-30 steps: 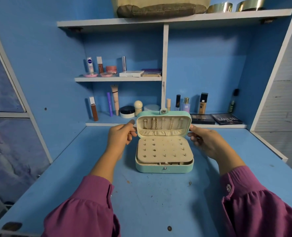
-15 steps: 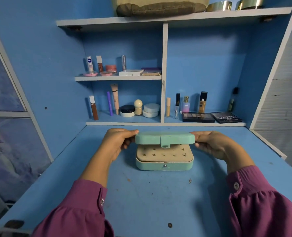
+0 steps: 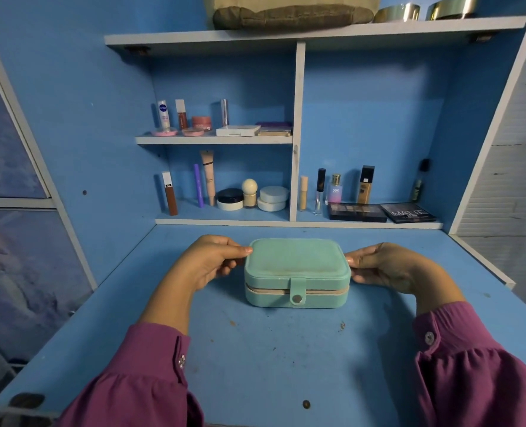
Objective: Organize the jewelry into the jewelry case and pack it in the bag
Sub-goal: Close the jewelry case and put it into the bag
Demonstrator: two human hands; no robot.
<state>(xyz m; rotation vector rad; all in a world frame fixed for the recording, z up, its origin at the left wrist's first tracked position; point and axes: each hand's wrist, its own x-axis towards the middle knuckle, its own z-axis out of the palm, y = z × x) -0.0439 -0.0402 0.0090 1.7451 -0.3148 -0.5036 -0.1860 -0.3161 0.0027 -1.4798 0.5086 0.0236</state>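
The case [image 3: 297,272] sat on the desk [image 3: 271,359] between the 2 hands, lid down, its strap [image 3: 297,290] hanging over the front seam. The left hand [image 3: 207,263] gripped the case's left end, thumb on the lid's corner, fingers curled at the side. The right hand [image 3: 388,268] gripped the right end likewise. Beyond the hands, cosmetics [image 3: 243,195] lined the shelves; a bag [image 3: 292,15] lay on the top one
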